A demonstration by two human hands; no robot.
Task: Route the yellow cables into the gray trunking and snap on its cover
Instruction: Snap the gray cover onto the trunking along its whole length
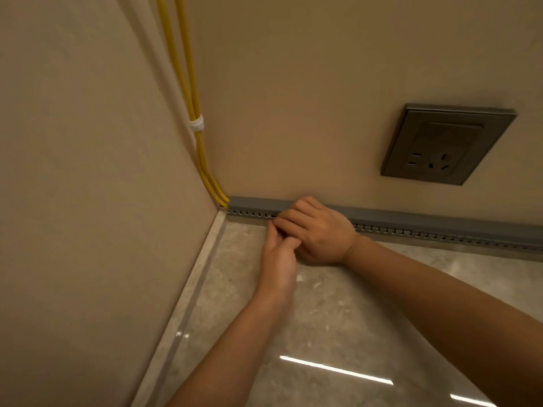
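At the room corner, floor level: a person's two bare arms reach down to a gray trunking [426,231] that runs along the foot of the back wall [293,83].
Yellow cables: two cables [188,83] drop down the corner, bound by a white tie [197,124], bend at the bottom and enter the trunking's left end.
Cover: a smooth gray strip [255,204] lies along the top of the trunking and looks seated on both sides of the hands.
Right hand: the hand [320,230] lies over the trunking with bent fingers curled round the cover's front edge, gripping it.
Left hand: this hand [279,257] comes up from below, fingers bunched against the right hand's fingertips – whether it pinches anything cannot be told.
Step in hand: probably snapping the cover down at this spot.
Doing it well: press straight toward the wall and work along in short stages, checking that no cable sits under the lip – a trapped cable would stop the catch closing.
Materials: the trunking looks like matt, rigid plastic, with a row of small slots along its lower edge; the cables are round and glossy.
Surroundings: a polished, stone-patterned floor [323,318] mirrors ceiling lights; a dark gray socket [446,143] sits on the wall.
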